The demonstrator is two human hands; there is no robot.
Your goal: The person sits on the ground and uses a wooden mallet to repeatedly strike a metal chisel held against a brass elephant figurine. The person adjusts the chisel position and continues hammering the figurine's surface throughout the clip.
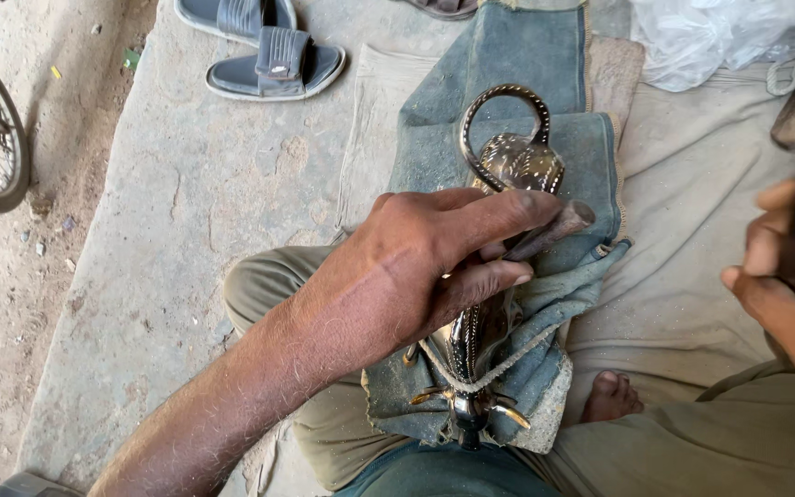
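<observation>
Left hand (416, 267) presses carved figure (499, 239) — on blue cloth (526, 83).

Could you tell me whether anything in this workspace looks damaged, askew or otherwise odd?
Only small things. The blue cloth under the dark inlaid carving is worn and frayed at its lower edge. The two sandals lie overlapped. The left hand grips the carving normally.

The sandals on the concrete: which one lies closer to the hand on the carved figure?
The lower right sandal, overlapping the other sandal, is closer to the left hand.
</observation>
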